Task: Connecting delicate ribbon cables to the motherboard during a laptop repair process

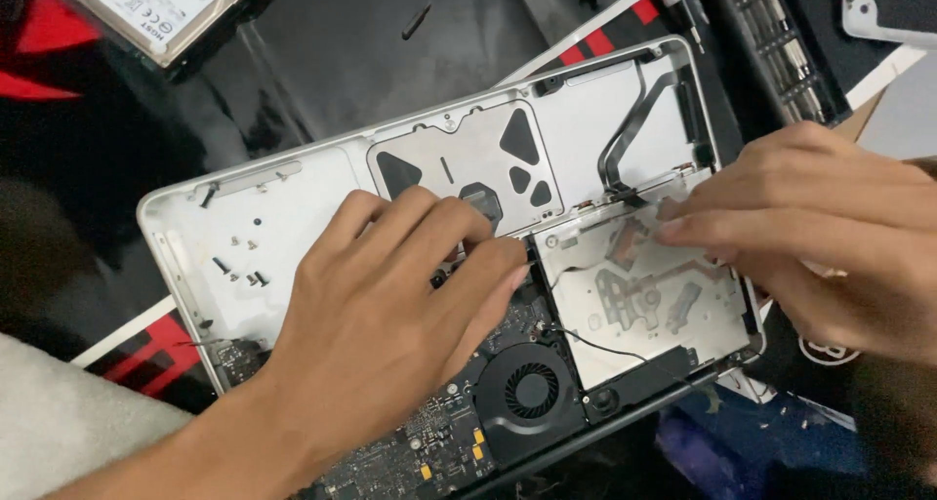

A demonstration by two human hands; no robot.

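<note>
Bracing opened laptop chassis [244, 229] with flat, empty left hand [390, 305]; right hand [800, 217] fingertips pressing optical drive [644, 295], grasping nothing.

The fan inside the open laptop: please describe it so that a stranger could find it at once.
Start at the open silver laptop lying on the dark table. Follow its near edge to the right of the left hand, beside the circuit board. The fan is the only round black part, with blades around a hub.
</note>
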